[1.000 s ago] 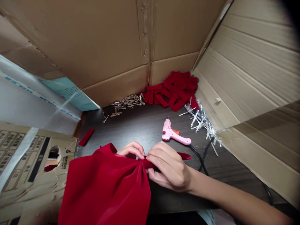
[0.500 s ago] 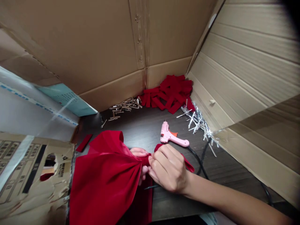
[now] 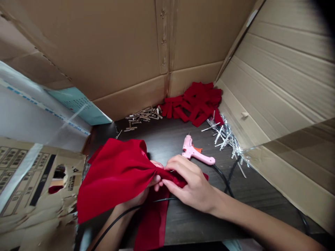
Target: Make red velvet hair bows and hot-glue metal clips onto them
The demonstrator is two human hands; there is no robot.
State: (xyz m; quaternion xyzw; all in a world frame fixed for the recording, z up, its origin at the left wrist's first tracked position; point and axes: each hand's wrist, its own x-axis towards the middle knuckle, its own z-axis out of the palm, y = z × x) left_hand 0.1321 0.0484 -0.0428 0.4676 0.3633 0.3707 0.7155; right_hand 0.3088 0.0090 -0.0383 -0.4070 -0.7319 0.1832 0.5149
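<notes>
A large red velvet fabric bow [image 3: 115, 174] is gathered into tight folds near the middle of the view, its wide loop spreading left. My left hand [image 3: 142, 197] is closed on the gather, partly hidden beneath the fabric, with fingertips showing at the pinch. From the other side my right hand [image 3: 195, 184] pinches the narrow folded part between thumb and fingers. More red cloth shows behind the right fingers, and a red tail [image 3: 153, 223] hangs below. Just beyond my right hand, a pink hot glue gun [image 3: 195, 151] with an orange trigger lies on the dark table.
Red fabric strips [image 3: 200, 101] are heaped at the back. Metal hair clips [image 3: 143, 116] lie to their left, silver twist ties [image 3: 225, 136] to their right. Cardboard walls [image 3: 125, 52] enclose the table [image 3: 235, 195]. A black cord [image 3: 115, 223] crosses my left forearm.
The bow's left loop has lifted and tilted, uncovering my left wrist and forearm. My right hand has loosened from a tight fist into a thumb-and-finger pinch. The view has shifted slightly.
</notes>
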